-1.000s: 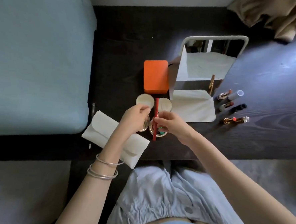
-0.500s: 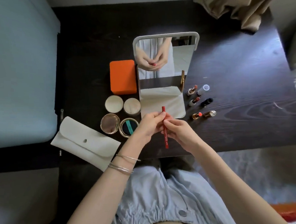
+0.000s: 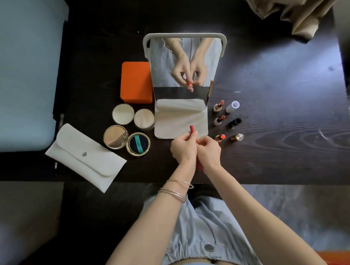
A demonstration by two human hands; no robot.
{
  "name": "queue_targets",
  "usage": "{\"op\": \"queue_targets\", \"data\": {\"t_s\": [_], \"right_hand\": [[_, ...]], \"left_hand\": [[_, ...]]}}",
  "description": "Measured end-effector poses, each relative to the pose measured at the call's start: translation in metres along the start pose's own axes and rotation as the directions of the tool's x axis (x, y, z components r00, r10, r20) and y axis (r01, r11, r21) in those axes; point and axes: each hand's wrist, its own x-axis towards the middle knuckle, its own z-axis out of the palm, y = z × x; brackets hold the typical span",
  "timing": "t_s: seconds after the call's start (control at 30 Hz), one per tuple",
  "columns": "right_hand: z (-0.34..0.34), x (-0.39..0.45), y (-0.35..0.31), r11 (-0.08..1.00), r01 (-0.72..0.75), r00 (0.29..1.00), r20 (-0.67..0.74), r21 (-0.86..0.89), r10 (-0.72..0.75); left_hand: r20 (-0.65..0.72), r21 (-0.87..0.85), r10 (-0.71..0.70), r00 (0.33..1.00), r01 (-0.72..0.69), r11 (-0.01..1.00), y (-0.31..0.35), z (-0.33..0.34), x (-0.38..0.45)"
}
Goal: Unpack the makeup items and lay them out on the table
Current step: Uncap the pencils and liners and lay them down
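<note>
a moment ago the red pencil (image 3: 192,129) was down by the open tins; now it's been carried right, and both hands hold it just above the near edge of the table (image 3: 285,81), over the corner of the cream cloth (image 3: 181,122). the left hand (image 3: 183,148) pinches it near the upper end, the right hand (image 3: 208,151) pinches lower down, fingers curled round the stick. looks to me like she's about to pull a cap or twist it, so this one isn't laid out yet. the pencil is slim, matte, straight. the mirror (image 3: 184,67) stands upright on its rounded pale frame and shows the same two hands. left of it sits a soft-cornered orange case (image 3: 136,82), then four round tins (image 3: 123,114) with gold rims, two lids pale, one shiny inside. the flat white pouch (image 3: 84,157) with its snap lies near the bed. lipsticks (image 3: 218,106) and their caps stand in rows on the dark wood grain, right of the cloth.
</note>
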Motion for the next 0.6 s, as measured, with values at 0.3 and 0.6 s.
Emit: {"op": "queue_targets", "data": {"t_s": [0.3, 0.6], "right_hand": [[0.003, -0.0019, 0.0069, 0.996, -0.058, 0.98, 0.194, 0.068, 0.044], [0.0078, 0.002, 0.0003, 0.961, -0.194, 0.964, 0.219, 0.195, 0.15]], "left_hand": [[0.022, -0.127, -0.077, 0.997, 0.08, 0.989, -0.0051, 0.0082, 0.0015], [0.248, -0.26, -0.085, 0.965, 0.151, 0.954, 0.0029, 0.0032, 0.0079]]}}
